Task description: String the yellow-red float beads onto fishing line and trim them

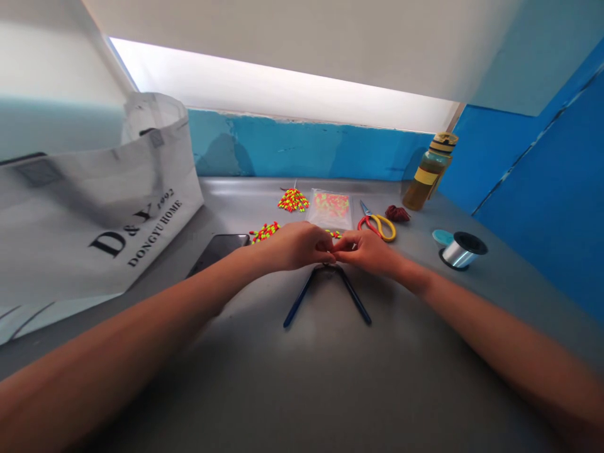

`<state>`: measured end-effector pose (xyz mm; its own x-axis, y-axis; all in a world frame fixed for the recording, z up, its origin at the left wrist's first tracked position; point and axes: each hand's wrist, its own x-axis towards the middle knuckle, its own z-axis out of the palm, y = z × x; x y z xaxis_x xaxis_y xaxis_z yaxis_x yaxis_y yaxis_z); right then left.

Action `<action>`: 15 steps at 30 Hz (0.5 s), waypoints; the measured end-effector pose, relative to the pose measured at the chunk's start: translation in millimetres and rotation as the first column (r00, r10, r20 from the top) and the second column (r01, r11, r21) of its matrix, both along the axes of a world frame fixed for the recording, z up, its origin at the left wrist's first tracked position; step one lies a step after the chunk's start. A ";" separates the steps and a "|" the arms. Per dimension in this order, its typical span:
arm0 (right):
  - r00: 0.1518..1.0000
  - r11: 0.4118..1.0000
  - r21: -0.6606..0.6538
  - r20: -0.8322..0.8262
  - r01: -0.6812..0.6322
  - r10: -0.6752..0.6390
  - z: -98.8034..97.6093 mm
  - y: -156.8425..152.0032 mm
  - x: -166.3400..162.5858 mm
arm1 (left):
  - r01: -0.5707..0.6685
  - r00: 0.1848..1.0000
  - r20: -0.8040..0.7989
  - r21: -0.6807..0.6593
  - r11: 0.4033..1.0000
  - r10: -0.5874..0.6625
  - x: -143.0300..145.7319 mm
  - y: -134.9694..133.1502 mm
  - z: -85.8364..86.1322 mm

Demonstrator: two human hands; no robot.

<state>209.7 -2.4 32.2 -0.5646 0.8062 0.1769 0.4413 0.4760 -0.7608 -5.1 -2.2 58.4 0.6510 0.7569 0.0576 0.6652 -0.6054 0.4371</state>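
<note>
My left hand (306,246) and my right hand (365,251) meet over the table, their fingertips pinched together. Whatever lies between the fingertips is too small or hidden to make out. Just below the hands are two spread dark blue handles (297,302), like those of pliers; the head of this tool is mostly hidden by the fingers. A few small red and yellow-green oval pieces (334,233) show just behind my hands. One loose pile of the same pieces (265,232) lies beside my left hand, and another heap (293,200) sits farther back.
Behind my hands lies a clear bag of these pieces (330,207). Scissors (377,224), dark red yarn (397,214), a bottle (430,173), a wire-like spool (462,250) and a teal disc (442,237) are right. Left stand a phone (219,248) and a large white bag (141,207).
</note>
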 end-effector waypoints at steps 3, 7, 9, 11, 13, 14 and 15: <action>1.000 1.000 -0.003 -0.007 -0.014 0.014 -1.0 -0.6 -0.3 | 0.014 0.999 0.030 -0.009 1.000 -0.014 -0.5 1.3 -1.9; 1.000 0.999 -0.014 -0.006 -0.029 0.029 -1.8 -1.1 -0.4 | 0.007 0.999 0.032 -0.001 1.000 -0.007 0.1 1.8 -4.2; 1.000 0.999 -0.025 -0.013 -0.027 0.027 -2.5 -1.8 -0.8 | -0.002 1.000 0.020 -0.004 1.000 0.002 0.7 1.5 -4.7; 1.000 0.999 -0.032 -0.016 -0.027 0.027 -3.3 -3.0 -1.5 | -0.005 1.000 -0.008 -0.013 1.000 0.005 1.0 1.5 -5.1; 0.999 0.999 -0.035 -0.007 -0.034 0.034 -4.1 -4.1 -2.2 | -0.005 0.999 -0.039 -0.019 1.000 0.004 0.8 2.0 -6.1; 0.999 0.999 -0.033 0.000 -0.039 0.039 -4.6 -4.5 -2.5 | -0.001 0.999 -0.047 -0.018 1.000 0.000 0.5 2.5 -6.9; 0.999 0.998 -0.030 0.007 -0.046 0.046 -5.1 -4.6 -2.6 | 0.005 0.999 -0.049 -0.015 1.000 -0.006 0.2 3.1 -7.9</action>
